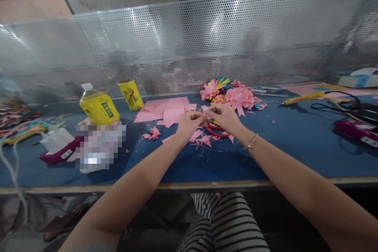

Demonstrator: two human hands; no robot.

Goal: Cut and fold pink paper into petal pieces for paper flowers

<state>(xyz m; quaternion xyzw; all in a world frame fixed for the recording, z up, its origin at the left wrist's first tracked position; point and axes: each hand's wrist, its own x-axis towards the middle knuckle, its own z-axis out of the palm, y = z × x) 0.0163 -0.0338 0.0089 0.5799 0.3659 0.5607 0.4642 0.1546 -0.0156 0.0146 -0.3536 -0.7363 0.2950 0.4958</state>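
Observation:
My left hand [190,122] and my right hand [222,117] meet over the middle of the blue table. Between their fingertips is a small piece of pink paper [206,113], pinched from both sides and partly hidden by the fingers. Red-handled scissors [217,130] lie just under my right hand, their blades hidden. Pink paper scraps [203,139] are scattered below both hands. Behind my left hand lies a stack of pink paper sheets [169,108]. A pile of pink paper flowers [239,96], with yellow and blue strips, sits beyond my right hand.
A yellow-labelled bottle [99,106] and a yellow packet [130,95] stand at left. Purple power strips [59,154] lie at both sides. A yellow glue gun [305,97] rests at right with its black cord. Behind the table rises a perforated metal screen [195,39].

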